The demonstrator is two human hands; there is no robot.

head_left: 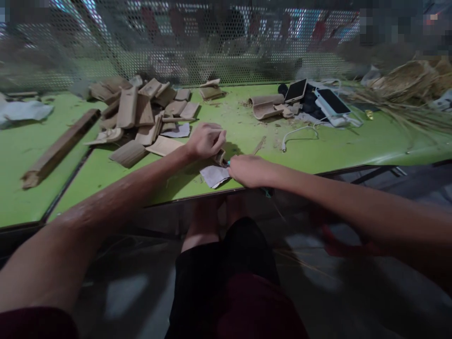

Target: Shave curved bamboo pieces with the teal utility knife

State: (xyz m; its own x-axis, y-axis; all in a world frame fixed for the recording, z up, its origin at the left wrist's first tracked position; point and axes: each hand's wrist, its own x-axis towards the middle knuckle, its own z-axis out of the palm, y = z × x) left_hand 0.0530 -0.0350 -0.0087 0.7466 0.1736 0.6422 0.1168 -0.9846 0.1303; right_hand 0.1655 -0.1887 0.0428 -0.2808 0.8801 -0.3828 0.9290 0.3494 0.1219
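On the green table, near its front edge, my left hand (207,140) has its fingers curled over a small brown piece (219,157), most of which is hidden beneath it. My right hand (247,170) is closed just to the right, round a tool whose bit of green-blue shows at the fingers; the rest of it is covered. A grey paper scrap (214,176) lies under and in front of the hands. Left of my left hand lies a pile of curved brown pieces (144,109), with a pale flat piece (164,145) nearest to my forearm.
A long brown bar (61,148) lies at the left. Two phones (295,90), a white cable (300,130) and a curved brown piece (266,106) are at the back right. Dry fibres (406,94) lie far right, and a perforated screen (212,52) stands behind the table (339,150).
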